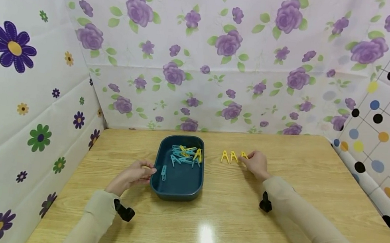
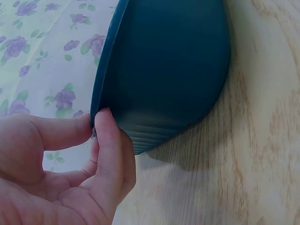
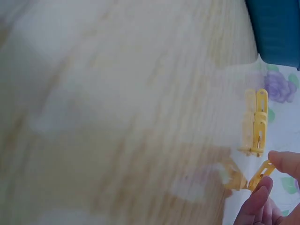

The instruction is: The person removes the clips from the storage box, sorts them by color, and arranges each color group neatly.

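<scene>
A dark teal plastic bin stands on the table with several blue and yellow clothespins inside. My left hand pinches its left rim between thumb and fingers, the thumb on one side of the wall in the left wrist view. To the right of the bin, two yellow clothespins, a left one and a right one, stand side by side in a row. At the row's right end my right hand pinches a third yellow clothespin between thumb and finger, close over the tabletop.
Inside the bin a single blue clothespin lies apart near the left wall, away from the pile. The wooden table meets a purple-flowered cloth at the back. Patterned cloths also hang at the left and right.
</scene>
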